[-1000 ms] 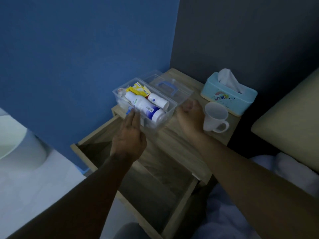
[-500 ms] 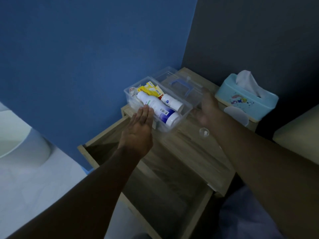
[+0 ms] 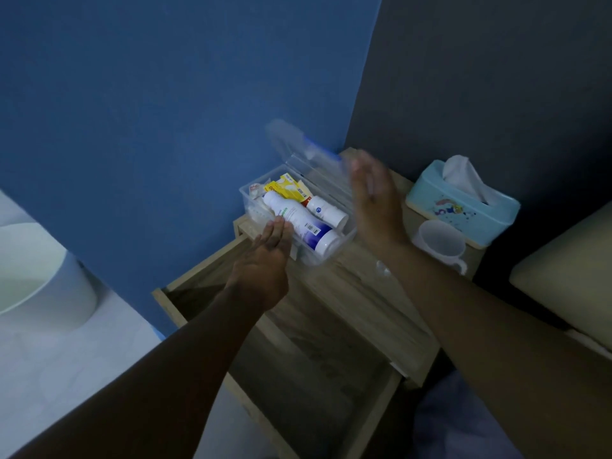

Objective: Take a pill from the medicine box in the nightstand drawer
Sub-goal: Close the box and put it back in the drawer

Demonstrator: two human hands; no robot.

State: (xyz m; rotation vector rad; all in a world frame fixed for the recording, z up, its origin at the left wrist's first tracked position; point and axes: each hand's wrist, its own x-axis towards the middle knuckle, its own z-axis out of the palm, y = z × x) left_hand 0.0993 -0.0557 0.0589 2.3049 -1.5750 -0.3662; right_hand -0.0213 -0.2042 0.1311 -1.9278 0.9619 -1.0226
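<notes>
A clear plastic medicine box [image 3: 318, 258] stands on the wooden nightstand [image 3: 347, 293], above the open drawer [image 3: 298, 376]. Inside lie a large white bottle [image 3: 298, 220], a smaller white bottle [image 3: 326, 210] and a yellow packet [image 3: 284, 187]. The box's clear lid [image 3: 298, 144], with a blue handle, is tilted up and blurred. My left hand [image 3: 265, 260] rests flat against the box's near left side, fingers straight. My right hand [image 3: 374, 207], blurred, is raised at the box's right side with its fingertips at the lid's edge. I see no single pill.
A light blue tissue box [image 3: 463, 207] and a white mug [image 3: 440, 243] stand on the nightstand to the right of the box. A pale cushion [image 3: 569, 276] lies at far right, a white rounded object [image 3: 39, 276] at far left. The drawer's visible inside is bare.
The lid has swung up from flat behind the box to a raised tilt. My right hand has risen with it. My left hand stays at the box's side.
</notes>
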